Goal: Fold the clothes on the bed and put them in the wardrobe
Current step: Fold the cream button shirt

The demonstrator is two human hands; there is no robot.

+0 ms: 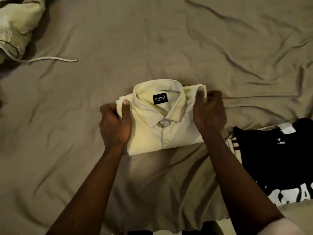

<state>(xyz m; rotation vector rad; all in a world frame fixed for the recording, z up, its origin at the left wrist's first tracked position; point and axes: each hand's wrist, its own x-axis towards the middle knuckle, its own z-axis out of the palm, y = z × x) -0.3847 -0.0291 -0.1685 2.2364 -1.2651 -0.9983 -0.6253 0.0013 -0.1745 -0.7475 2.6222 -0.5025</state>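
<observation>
A cream button-up shirt (162, 134) lies folded into a compact rectangle in the middle of the bed (220, 48), collar toward the far side and its black neck label (160, 98) facing up. The left hand (116, 122) grips the shirt's left edge, thumb on top beside the collar and fingers curled round the stacked layers. The right hand (209, 112) does the same on the right edge, its thumb pinching the far right corner where several folded layers show. Neither hand holds anything else. The shirt's near edge looks to rest on the sheet; whether the far edge is raised I cannot tell. By my reading the folding of this shirt is at its end, and the step in hand is squaring the bundle or taking it up. The next move calls for an even lift with both hands, the layers kept pinched so the parts tucked underneath do not slip out, then a carry to the wardrobe, which is not in view. A black garment with white print (271, 150) lies at the near right, just beside the right forearm. A pale green garment (17, 28) with a loose drawstring (50, 59) is heaped at the far left, well apart and apparently unfolded, so much of the task likely remains.
</observation>
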